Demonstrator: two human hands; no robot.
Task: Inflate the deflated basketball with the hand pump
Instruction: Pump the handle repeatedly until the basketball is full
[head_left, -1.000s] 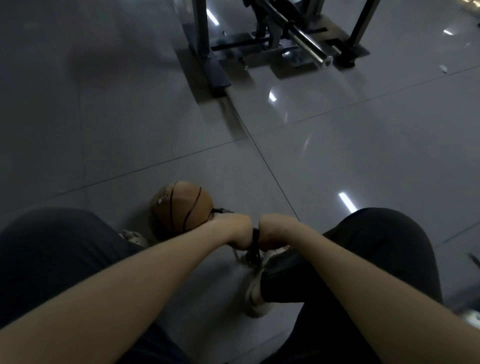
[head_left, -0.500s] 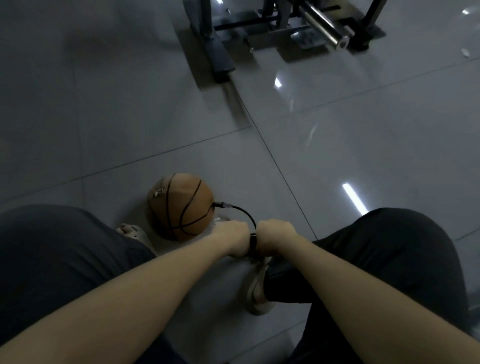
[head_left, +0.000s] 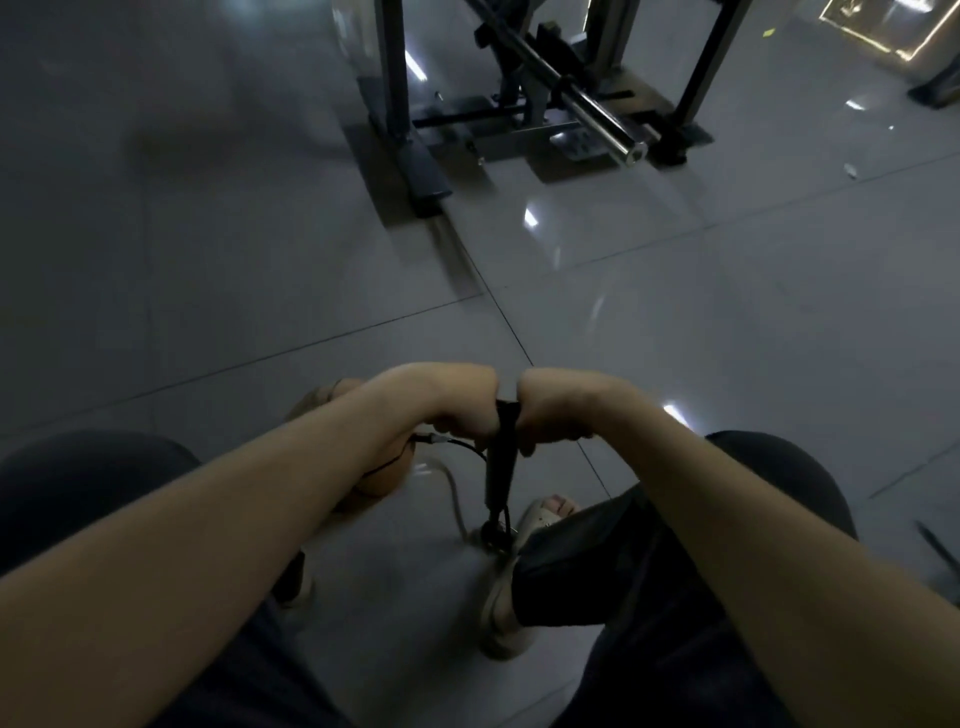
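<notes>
Basketball (head_left: 383, 477) lies on the floor (head_left: 208, 260) near the person, left of the pump and mostly hidden under the left forearm; only an orange-brown patch with a dark seam shows. Its roundness cannot be judged from so little. A part-filled ball is likely light and soft, its pebbled skin giving good grip, and it would roll or rock if nudged. Any steadying is best done with a palm on the body, well away from the valve, since the needle could bend or pull out.

A thin black hose (head_left: 460, 443) runs from the ball's side to the pump shaft (head_left: 500, 470), which stands roughly upright between the knees. Its base (head_left: 493, 535) sits on the floor just beside the sandalled right foot (head_left: 551, 510). The handle (head_left: 508, 413) is high above the base, so this looks like the top of a stroke, with a push down due next.

The left hand (head_left: 457, 400) and right hand (head_left: 556, 410) sit side by side, fingers (head_left: 525, 446) curled round the handle, one hand on each side of the shaft, gripping firmly.

No container shows; the ball is the only thing being filled, and with air.

Far across the tiles stands a metal rack (head_left: 395, 78) carrying a steel bar (head_left: 597, 117)
</notes>
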